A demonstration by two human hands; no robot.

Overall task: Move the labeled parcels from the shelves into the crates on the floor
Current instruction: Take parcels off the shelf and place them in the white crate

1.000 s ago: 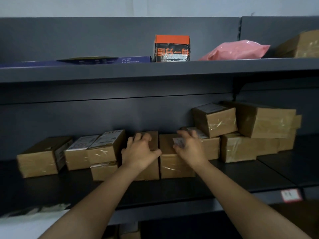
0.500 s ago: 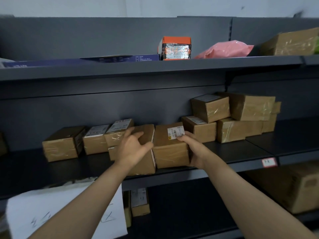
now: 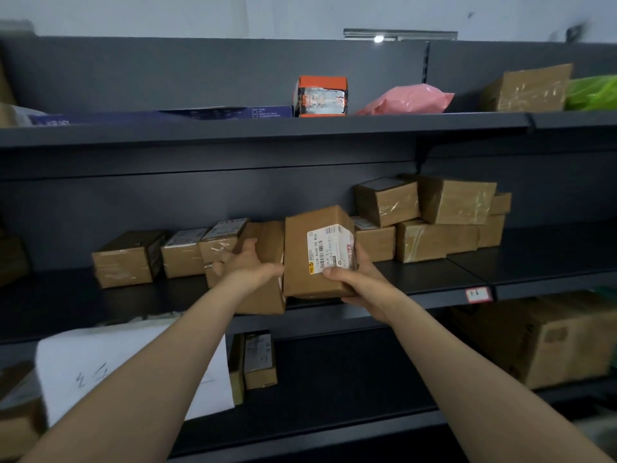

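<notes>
Now the right hand's fingers (image 3: 359, 257) are wrapped round the far side of the labelled parcel (image 3: 297, 262), thumb pressed on its near face just below the white label (image 3: 329, 250); the right hand (image 3: 355, 284) grips it firmly. The left hand (image 3: 247, 265) spans the neighbouring parcel (image 3: 267, 297) at 9 o'clock, thumb on one edge and fingers over the other, which we read as a clasp. A second ago both hands lay flat on these box tops, deep on the middle shelf (image 3: 434, 282). Since then the labelled parcel has been lifted and tipped so its label faces us, clear of the shelf, and the neighbouring parcel has slid to the front lip. We judge the pick nearly done for both, with the carry down still to come. Hidden: the left fingertips behind the box edge, the right palm beneath the parcel, and whether the neighbouring parcel carries a label. The crates are out of frame, presumably past 6 o'clock. The label print is too small to read in full.
</notes>
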